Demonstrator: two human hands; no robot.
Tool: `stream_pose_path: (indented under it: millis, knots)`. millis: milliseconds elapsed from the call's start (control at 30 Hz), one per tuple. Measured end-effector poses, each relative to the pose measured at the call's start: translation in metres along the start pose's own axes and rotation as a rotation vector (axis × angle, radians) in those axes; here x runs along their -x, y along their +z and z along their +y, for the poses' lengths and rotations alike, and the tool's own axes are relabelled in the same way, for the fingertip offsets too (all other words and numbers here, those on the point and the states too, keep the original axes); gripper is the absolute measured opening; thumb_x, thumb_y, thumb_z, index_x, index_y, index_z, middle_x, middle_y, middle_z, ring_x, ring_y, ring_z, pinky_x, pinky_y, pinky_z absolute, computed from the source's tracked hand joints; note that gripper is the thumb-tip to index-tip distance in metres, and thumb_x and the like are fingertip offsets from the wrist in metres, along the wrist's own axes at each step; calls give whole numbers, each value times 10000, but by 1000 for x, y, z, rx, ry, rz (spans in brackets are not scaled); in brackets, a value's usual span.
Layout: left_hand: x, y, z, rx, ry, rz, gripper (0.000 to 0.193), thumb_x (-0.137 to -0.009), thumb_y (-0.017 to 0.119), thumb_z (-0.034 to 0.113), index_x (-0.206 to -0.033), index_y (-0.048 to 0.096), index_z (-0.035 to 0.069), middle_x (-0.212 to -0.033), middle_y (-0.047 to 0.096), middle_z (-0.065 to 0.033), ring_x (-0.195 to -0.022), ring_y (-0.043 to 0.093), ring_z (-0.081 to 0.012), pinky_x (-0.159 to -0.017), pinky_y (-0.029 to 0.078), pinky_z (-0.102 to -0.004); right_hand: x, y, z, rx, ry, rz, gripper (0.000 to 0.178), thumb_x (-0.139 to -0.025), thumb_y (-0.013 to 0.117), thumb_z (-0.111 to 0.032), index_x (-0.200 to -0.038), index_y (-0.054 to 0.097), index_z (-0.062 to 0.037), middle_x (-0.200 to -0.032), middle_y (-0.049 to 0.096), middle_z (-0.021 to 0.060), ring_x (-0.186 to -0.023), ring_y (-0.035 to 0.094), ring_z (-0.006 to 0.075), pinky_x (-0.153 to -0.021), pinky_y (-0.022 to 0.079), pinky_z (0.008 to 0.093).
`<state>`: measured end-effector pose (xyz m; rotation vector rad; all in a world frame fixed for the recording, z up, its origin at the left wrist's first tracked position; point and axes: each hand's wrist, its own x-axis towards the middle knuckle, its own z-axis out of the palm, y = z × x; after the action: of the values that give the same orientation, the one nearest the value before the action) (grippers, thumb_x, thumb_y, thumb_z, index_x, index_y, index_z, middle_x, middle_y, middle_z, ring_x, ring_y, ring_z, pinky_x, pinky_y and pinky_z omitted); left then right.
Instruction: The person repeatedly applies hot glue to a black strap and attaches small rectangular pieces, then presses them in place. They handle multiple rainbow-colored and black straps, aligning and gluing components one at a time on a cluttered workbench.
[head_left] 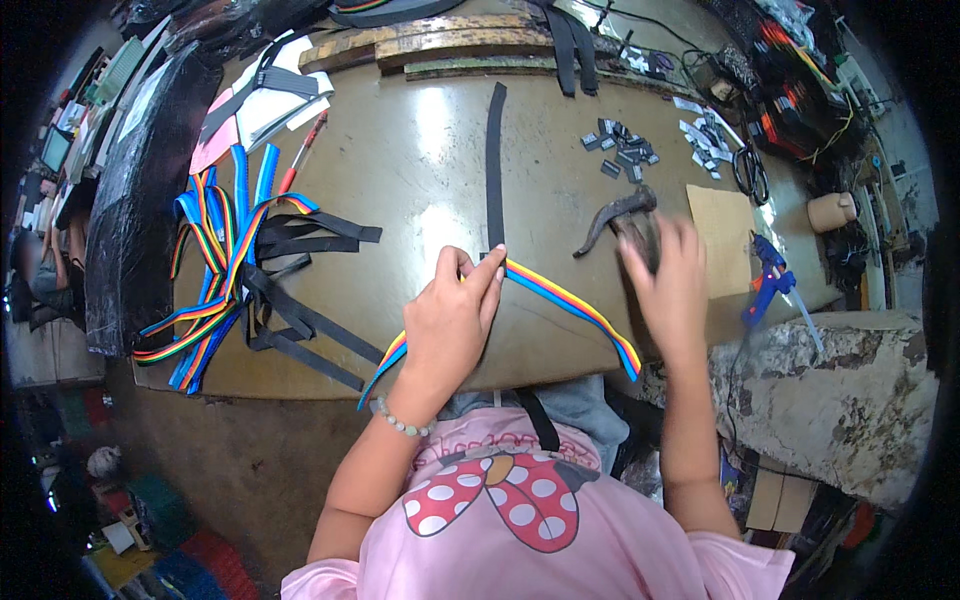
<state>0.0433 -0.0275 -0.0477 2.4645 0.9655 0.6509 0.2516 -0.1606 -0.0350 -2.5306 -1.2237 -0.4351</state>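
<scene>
My left hand (445, 325) is closed in a pinch near the table's front edge. It grips a striped webbing strap (575, 300) of yellow, red and blue where a black strap (494, 165) meets it. The black strap runs straight away from me across the table. The striped strap's two ends slope down to either side; my fingers hide the joint itself. My right hand (672, 285), slightly blurred, is over the handle of a claw hammer (625, 207), thumb and fingers apart. Whether it touches the handle I cannot tell.
Striped and black straps (225, 270) lie in a tangle at left, near a red pen (303, 150). Several small dark clips (622, 148) lie beyond the hammer. At right are cardboard (718, 240), black scissors (750, 172) and a blue glue gun (768, 280). Wooden bars (450, 45) line the back.
</scene>
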Motion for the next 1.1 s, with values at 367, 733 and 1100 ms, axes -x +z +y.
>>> stream_pose_path:
  millis: [367, 733, 1100]
  knots:
    - [-2, -4, -17, 475, -138, 206, 325, -934, 510, -8, -1237, 615, 39, -1008, 521, -120, -678, 487, -139, -602, 436, -284, 12, -55, -74, -582, -186, -315, 229, -979, 568, -211, -1009, 554, 16, -759, 620, 270, -678, 619, 482, -591, 497, 529]
    - [0, -3, -19, 513, -187, 164, 235, -934, 553, 19, -1151, 641, -8, -1052, 567, -166, -851, 603, -253, -730, 498, -322, 41, -37, -83, -422, -129, -592, 313, -976, 581, -267, -915, 484, 24, -768, 640, 282, -685, 634, 482, -596, 502, 561]
    - [-7, -29, 11, 137, -18, -8, 248, -856, 738, 222, -982, 677, 18, -969, 668, -173, -772, 695, -303, -696, 548, -388, 29, -27, 11, -331, 312, -31, 398, -1021, 510, -340, -1115, 599, 37, -948, 664, 280, -894, 644, 454, -753, 495, 468]
